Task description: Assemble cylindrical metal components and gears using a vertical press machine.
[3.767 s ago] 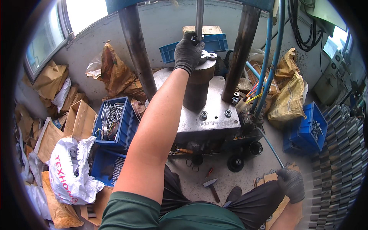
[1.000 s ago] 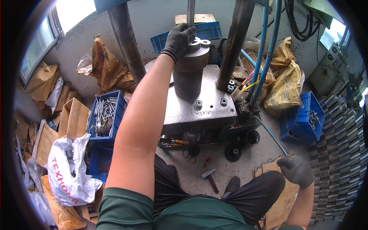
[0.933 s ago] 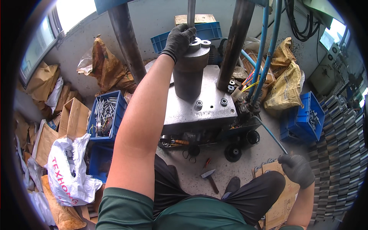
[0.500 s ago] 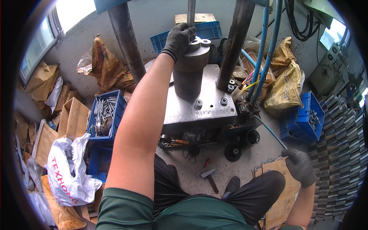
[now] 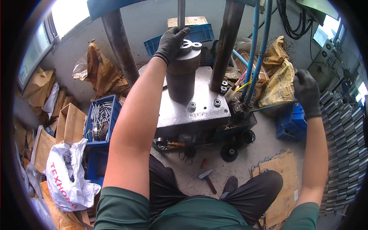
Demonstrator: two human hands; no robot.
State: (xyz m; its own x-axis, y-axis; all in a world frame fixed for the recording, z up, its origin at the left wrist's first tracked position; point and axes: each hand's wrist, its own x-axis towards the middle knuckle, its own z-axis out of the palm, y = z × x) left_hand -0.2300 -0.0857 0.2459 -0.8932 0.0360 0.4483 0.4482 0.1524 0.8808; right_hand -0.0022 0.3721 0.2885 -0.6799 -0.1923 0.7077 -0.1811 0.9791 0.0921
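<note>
Left hand point(image 5: 171, 42) is up against the steel rod point(image 5: 181, 15), pale rings point(image 5: 197, 46) beside it on the dark cylinder point(image 5: 181, 82) standing on the press bed point(image 5: 205, 92). Right hand point(image 5: 308, 92) is at the lever's point(image 5: 273, 107) end; can't tell if either hand's fingers are clamped.

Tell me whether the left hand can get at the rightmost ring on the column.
Probably yes: the left hand is at the top of the column, and the rightmost ring looks uncovered. Only the neighbouring ring stands partly between them.
</note>
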